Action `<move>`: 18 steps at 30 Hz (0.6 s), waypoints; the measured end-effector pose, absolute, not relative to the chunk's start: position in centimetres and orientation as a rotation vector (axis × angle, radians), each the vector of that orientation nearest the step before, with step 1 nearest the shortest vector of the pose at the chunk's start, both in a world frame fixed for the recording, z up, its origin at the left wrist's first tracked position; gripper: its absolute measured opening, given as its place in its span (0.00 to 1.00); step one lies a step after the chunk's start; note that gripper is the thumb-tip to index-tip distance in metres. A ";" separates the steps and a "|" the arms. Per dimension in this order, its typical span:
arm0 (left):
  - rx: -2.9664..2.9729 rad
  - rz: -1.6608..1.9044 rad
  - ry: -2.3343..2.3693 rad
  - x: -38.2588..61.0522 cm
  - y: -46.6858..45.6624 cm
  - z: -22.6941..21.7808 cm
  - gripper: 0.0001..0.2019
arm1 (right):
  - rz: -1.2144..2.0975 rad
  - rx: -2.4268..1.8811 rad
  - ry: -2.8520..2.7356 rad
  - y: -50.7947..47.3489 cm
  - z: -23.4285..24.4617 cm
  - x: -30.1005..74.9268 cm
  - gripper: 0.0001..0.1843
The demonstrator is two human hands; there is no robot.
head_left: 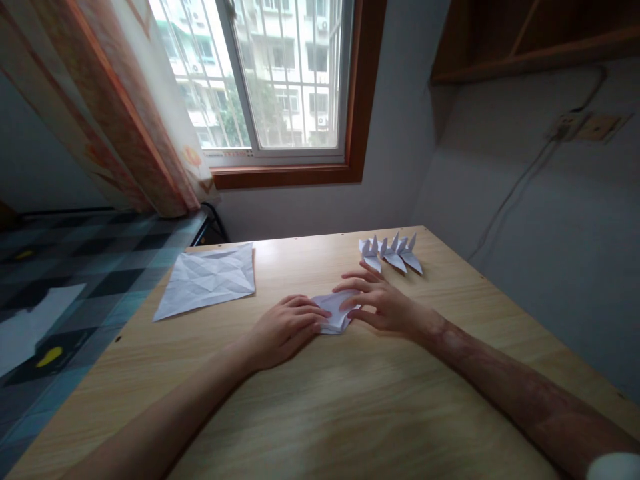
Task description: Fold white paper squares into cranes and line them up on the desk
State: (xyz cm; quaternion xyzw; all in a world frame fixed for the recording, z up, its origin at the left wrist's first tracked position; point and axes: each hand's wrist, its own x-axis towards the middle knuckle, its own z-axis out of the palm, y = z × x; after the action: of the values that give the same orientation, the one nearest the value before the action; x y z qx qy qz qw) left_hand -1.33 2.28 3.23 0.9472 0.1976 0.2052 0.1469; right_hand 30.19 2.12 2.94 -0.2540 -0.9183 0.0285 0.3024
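Observation:
A small folded white paper piece (336, 312) lies flat on the wooden table (350, 400), near its middle. My left hand (285, 328) rests on the paper's left side, fingers stretched out and pressing down. My right hand (377, 301) lies over its right side, fingers spread flat on the paper. A creased white sheet (207, 280) lies unfolded to the left. Several finished folded paper shapes (391, 253) stand in a row behind my right hand.
A window (280, 80) with bars and a patterned curtain (115, 107) are beyond the table. A bed with a checked cover (75, 267) runs along the left edge. A cable (515, 187) hangs on the right wall.

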 end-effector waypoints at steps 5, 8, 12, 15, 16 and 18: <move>2.651 0.600 0.576 -1.6 2.4 3.2 0.12 | 0.209 -0.702 -2.446 1.3 3.9 29.7 0.05; 2.610 0.604 0.587 -1.7 2.2 3.4 0.12 | 0.179 -0.669 -2.481 1.2 4.4 29.8 0.07; 2.599 0.550 0.601 -1.5 1.7 3.7 0.15 | 0.063 -0.613 -2.520 0.9 4.9 29.7 0.13; 2.592 0.541 0.638 -1.2 1.4 3.7 0.14 | 0.042 -0.601 -2.533 0.5 5.0 29.5 0.16; 2.587 0.551 0.656 -1.1 1.3 3.6 0.13 | 0.047 -0.597 -2.537 0.4 5.0 29.4 0.16; 2.584 0.580 0.687 -0.9 1.3 3.3 0.12 | 0.061 -0.589 -2.547 0.4 5.0 29.3 0.14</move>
State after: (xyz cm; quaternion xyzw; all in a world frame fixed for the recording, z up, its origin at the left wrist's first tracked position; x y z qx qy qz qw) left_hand -0.94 1.29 3.33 0.9250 0.2461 0.2075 0.2017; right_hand 29.27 0.35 5.03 -0.2176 -0.9404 0.0225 0.2605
